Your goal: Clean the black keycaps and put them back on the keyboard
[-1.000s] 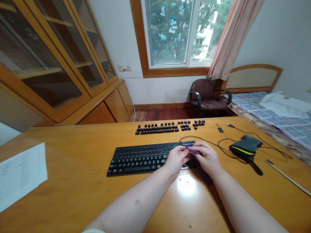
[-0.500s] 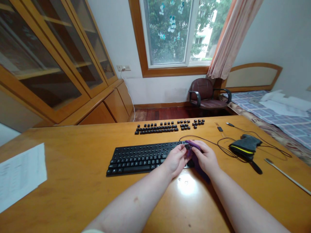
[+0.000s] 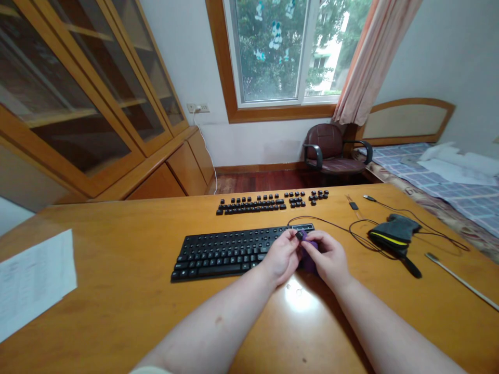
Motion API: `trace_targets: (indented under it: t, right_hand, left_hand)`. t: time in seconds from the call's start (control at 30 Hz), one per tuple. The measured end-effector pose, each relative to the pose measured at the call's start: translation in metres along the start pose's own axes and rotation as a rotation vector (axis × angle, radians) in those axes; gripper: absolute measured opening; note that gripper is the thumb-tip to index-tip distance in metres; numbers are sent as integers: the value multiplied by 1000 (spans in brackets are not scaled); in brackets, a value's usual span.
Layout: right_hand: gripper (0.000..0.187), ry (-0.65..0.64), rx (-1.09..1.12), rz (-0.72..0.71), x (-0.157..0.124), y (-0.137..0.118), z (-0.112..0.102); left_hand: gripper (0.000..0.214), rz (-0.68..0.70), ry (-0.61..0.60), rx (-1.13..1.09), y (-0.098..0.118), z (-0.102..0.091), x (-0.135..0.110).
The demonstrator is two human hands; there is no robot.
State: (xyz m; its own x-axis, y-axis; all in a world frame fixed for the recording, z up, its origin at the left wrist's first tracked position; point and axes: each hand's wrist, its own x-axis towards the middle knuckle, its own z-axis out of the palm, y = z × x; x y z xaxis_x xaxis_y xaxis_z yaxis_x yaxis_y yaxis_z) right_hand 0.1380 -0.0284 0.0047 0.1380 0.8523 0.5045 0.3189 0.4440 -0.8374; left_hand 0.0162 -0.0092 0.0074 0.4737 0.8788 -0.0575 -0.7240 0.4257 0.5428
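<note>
Between the fingertips of my left hand is a small black keycap. My right hand pinches a purple cloth against that keycap; part of the cloth hangs below the fingers. Both hands are closed and close together, over the right end of a black keyboard. My hands cover much of the keyboard's number pad side. Loose black keycaps lie in rows on the table behind the keyboard.
A grey and black cloth item with a yellow stripe lies at the right, beside a looped cable. Nearer me is a thin brush. Printed paper lies at the left of the wooden table. A chair stands beyond.
The purple cloth is bunched closer under my right hand and its long hanging end no longer shows. My right hand has shifted slightly down, uncovering the keyboard's upper right corner.
</note>
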Motion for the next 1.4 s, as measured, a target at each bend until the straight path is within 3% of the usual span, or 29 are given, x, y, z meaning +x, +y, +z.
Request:
trace_targets:
  t: [0.27, 0.43, 0.67, 0.97, 1.07, 1.23, 1.4]
  right_hand:
    - [10, -17, -177, -239, -4, -9, -1]
    - [5, 111, -222, -175, -4, -4, 0]
    - [4, 88, -223, -221, -1, 0, -2]
    - [9, 305, -93, -72, 22, 6, -24]
    - [12, 198, -165, -57, 24, 6, -34]
    - [21, -219, -200, -122, 27, -5, -38]
    - [16, -274, -186, -208, 30, -7, -33]
  left_hand:
    - [28, 50, 62, 51, -4, 0, 0]
    - [30, 39, 77, 68, -3, 3, -1]
    - [28, 26, 54, 34, -2, 4, -3]
    - [29, 32, 86, 41, 2, 2, 2]
    - [29, 65, 95, 64, 4, -2, 5]
    - [28, 26, 93, 145, 6, -5, 5]
    - [31, -21, 86, 209, 6, -3, 4]
